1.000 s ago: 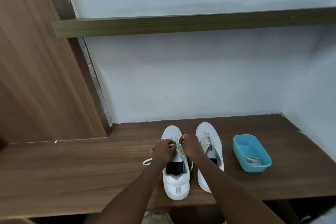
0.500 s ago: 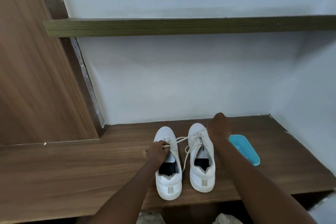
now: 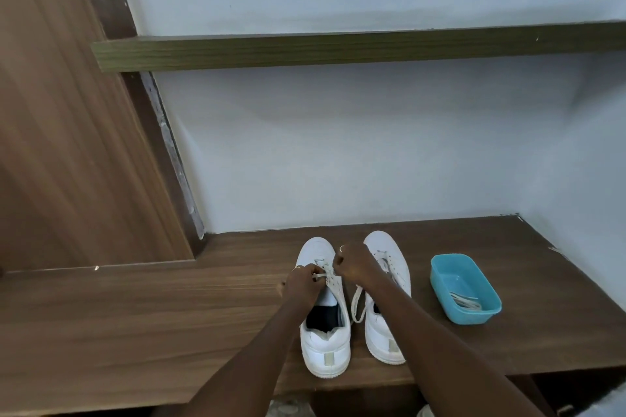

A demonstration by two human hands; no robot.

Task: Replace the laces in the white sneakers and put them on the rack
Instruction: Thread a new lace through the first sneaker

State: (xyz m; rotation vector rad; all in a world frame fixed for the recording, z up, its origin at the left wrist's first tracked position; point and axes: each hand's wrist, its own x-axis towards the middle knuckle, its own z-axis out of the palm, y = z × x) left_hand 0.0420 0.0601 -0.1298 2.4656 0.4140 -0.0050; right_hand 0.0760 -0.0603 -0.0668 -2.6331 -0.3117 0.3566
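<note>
Two white sneakers stand side by side on the wooden rack shelf [image 3: 169, 315], toes to the wall. Over the laces of the left sneaker [image 3: 325, 345] my left hand [image 3: 303, 283] pinches a white lace [image 3: 321, 276]. My right hand [image 3: 352, 266] is fisted just right of it and grips the same lace. A loose loop of that lace [image 3: 358, 305] hangs between the shoes. My right forearm covers part of the right sneaker [image 3: 386, 338].
A blue plastic tub [image 3: 465, 286] with loose white laces in it sits on the shelf right of the shoes. An upper shelf [image 3: 338, 47] crosses the wall above. A wooden panel [image 3: 67, 145] stands at the left. Below the shelf edge, more shoes show partly.
My right hand came back from beside the blue tub to the left sneaker's laces, where it grips the lace. The lace that stretched across to the right shoe now hangs slack between the shoes.
</note>
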